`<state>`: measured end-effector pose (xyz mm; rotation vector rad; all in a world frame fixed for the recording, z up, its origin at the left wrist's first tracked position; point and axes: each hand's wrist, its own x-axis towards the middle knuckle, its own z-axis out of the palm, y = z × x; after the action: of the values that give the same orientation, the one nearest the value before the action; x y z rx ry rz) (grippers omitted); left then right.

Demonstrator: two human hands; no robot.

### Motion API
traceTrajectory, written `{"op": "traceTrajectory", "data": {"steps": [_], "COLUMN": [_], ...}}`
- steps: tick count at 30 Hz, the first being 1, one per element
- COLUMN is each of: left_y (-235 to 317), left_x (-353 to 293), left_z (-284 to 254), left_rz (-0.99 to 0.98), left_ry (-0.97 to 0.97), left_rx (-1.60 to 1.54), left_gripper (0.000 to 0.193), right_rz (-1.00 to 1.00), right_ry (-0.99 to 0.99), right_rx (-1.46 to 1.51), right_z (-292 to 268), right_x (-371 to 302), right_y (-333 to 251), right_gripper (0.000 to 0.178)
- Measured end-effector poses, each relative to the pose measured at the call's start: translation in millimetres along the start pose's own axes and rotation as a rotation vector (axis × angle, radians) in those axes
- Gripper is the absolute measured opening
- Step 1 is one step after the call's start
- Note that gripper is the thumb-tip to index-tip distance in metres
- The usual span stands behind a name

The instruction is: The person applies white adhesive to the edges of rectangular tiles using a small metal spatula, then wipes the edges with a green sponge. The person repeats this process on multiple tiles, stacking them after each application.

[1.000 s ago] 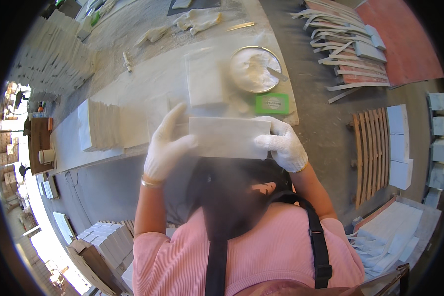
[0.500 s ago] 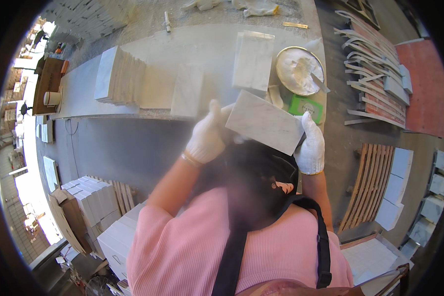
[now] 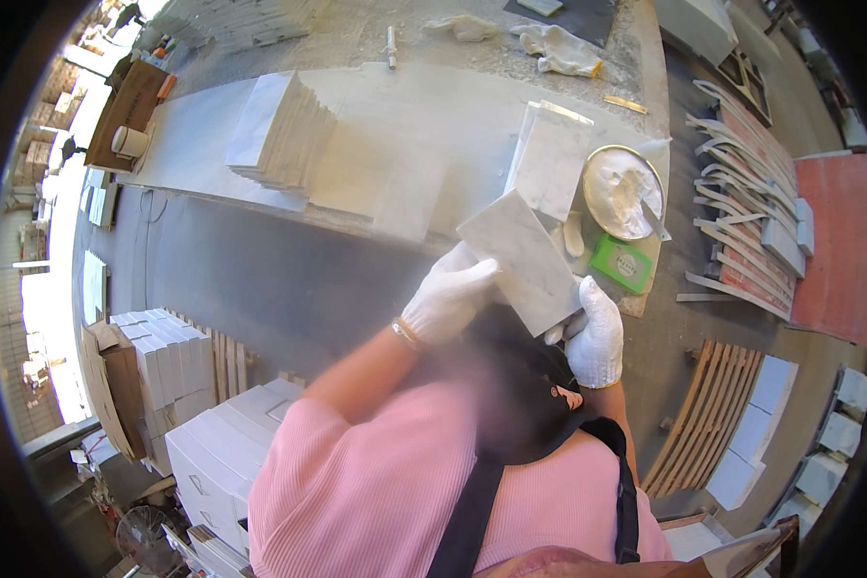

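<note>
Both my left hand (image 3: 453, 299) and right hand (image 3: 596, 339) grip this marble-look tile (image 3: 522, 260) edgewise, left of the green box (image 3: 621, 264); probably steadier that way

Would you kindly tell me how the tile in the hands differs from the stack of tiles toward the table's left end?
The tile is a single piece, while the stack gathers many. The tile is held at a slant between the left hand and right hand, while the stack rests on the table. The tile shows mainly one broad face; the stack also shows many edges. Both are pale and straight-sided.
</note>
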<state>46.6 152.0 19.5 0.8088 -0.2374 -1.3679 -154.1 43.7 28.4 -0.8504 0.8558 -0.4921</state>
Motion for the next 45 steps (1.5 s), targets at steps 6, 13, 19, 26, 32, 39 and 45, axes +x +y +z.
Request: {"op": "traceTrajectory", "data": {"steps": [6,13,19,26,32,39,45], "left_y": [35.7,111.5,124.4,124.1,72.4,49.7,67.5], "left_x": [-4.0,24.4,64.1,31.2,1.2,22.2,18.0], "left_z": [-21.2,-98.6,-111.8,-113.5,-89.6,-72.9,-57.4], "left_rz": [0.123,0.210,0.192,0.254,0.178,0.092,0.205], "left_ry": [0.183,0.283,0.334,0.662,0.686,0.750,0.613], "left_rx": [0.111,0.809,0.870,1.257,1.685,1.739,1.810], "left_gripper": [0.054,0.055,0.051,0.053,0.098,0.100,0.093], "right_rz": [0.167,0.065,0.018,0.007,-0.045,-0.048,-0.069], "right_ry": [-0.168,-0.037,-0.036,0.029,0.039,0.024,0.063], "right_rx": [-0.244,-0.282,-0.312,-0.297,-0.303,-0.371,-0.379], "right_z": [5.5,-0.7,1.1,-13.6,-16.3,-5.3,-14.0], "right_x": [-9.7,-5.7,-0.7,6.5,21.8,25.9,31.9], "right_y": [-0.9,-9.9,-16.0,-21.8,-30.8,-37.9,-43.0], "right_gripper": [0.046,0.038,0.036,0.035,0.035,0.034,0.035]}}
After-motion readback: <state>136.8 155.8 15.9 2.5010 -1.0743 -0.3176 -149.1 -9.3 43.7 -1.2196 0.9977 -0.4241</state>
